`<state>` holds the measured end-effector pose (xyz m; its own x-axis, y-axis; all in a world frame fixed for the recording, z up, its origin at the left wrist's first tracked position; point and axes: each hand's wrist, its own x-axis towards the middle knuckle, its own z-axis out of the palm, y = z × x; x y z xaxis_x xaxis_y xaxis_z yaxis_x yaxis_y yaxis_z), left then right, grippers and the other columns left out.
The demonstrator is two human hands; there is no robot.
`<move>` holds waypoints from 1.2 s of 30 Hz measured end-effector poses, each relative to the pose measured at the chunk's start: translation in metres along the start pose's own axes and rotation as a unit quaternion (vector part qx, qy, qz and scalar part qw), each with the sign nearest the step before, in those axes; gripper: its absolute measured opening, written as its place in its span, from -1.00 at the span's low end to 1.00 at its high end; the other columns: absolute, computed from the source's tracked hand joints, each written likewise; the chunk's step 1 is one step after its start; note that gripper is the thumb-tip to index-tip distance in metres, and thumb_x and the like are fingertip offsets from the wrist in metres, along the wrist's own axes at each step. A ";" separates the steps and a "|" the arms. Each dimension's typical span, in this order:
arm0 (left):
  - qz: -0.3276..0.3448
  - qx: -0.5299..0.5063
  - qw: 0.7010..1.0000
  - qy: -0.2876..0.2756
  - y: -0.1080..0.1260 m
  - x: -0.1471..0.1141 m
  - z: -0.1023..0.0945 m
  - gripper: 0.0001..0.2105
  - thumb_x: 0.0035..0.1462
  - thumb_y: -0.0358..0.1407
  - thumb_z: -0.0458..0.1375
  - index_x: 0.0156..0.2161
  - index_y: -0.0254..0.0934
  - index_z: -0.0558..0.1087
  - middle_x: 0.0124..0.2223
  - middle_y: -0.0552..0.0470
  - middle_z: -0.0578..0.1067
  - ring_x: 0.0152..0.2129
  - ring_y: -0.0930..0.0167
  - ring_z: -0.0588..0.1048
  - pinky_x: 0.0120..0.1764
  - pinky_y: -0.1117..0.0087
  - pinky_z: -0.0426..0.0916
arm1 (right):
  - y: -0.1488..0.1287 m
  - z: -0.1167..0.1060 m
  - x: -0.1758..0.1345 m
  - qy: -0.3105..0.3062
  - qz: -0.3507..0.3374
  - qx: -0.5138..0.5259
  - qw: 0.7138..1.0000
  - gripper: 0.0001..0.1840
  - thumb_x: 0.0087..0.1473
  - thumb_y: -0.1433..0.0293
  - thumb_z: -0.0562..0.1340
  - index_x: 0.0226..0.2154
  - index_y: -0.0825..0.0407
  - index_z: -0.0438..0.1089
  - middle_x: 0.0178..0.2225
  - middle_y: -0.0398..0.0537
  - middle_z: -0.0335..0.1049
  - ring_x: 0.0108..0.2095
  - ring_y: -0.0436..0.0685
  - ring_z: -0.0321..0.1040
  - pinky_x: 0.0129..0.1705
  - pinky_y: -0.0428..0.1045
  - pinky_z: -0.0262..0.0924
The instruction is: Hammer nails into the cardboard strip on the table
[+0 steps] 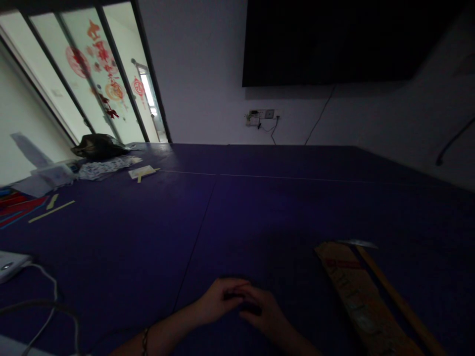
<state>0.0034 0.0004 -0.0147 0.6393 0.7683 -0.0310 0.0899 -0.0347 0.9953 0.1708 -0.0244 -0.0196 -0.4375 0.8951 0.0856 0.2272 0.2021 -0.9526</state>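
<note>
Low in the middle of the head view, my left hand [217, 300] and my right hand [267, 310] meet over the purple tabletop [237, 222]. Their fingers are loosely curved and touch or overlap at the tips. Dark gaps show between thumb and fingers on each hand, and I see nothing held in them. A bracelet [144, 341] is around my left wrist. Nearest to my right hand, on its right, lies a long brown packet [356, 291] with printing. Beside it is a hammer-like tool with a wooden handle [401, 301]; its thin metal head [358, 243] points away.
At left are a white device [13, 264] with a cable [55, 291], yellow strips [52, 211], red pieces [22, 205], a clear box [55, 173] and a dark bag [98, 147]. A small white packet [142, 171] lies further back. A wall screen [326, 39] hangs behind.
</note>
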 end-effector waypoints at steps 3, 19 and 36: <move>0.002 0.007 1.000 -0.001 0.002 0.000 0.000 -0.68 0.02 -0.45 0.09 -0.07 -0.30 0.39 -0.13 -0.03 0.49 -0.18 0.36 0.43 -0.06 0.27 0.28 | -0.001 0.000 0.000 0.004 0.000 -0.005 1.000 -0.57 -0.23 0.55 0.21 -0.20 0.05 0.39 -0.19 0.03 0.48 -0.15 0.16 0.39 -0.09 0.04 0.24; -0.002 0.023 1.000 -0.022 0.003 0.000 -0.002 -0.70 0.06 -0.42 0.07 -0.06 -0.28 0.38 -0.11 -0.03 0.47 -0.15 0.34 0.42 -0.06 0.28 0.26 | 0.001 0.001 0.001 -0.004 -0.003 0.006 1.000 -0.57 -0.22 0.51 0.24 -0.18 0.06 0.39 -0.19 0.04 0.48 -0.13 0.20 0.38 -0.07 0.07 0.24; 0.019 0.017 0.999 -0.044 0.013 0.001 -0.001 -0.72 0.05 -0.47 0.03 -0.11 -0.30 0.40 -0.15 -0.02 0.48 -0.18 0.36 0.43 -0.11 0.34 0.29 | 0.002 0.000 0.000 -0.007 -0.003 -0.018 1.000 -0.57 -0.22 0.51 0.22 -0.18 0.01 0.39 -0.18 0.00 0.48 -0.13 0.17 0.38 -0.08 0.05 0.25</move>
<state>0.0048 0.0010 -0.0019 0.7080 0.7063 -0.0023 0.0894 -0.0864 0.9922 0.1709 -0.0237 -0.0220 -0.4510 0.8884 0.0859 0.2567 0.2213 -0.9408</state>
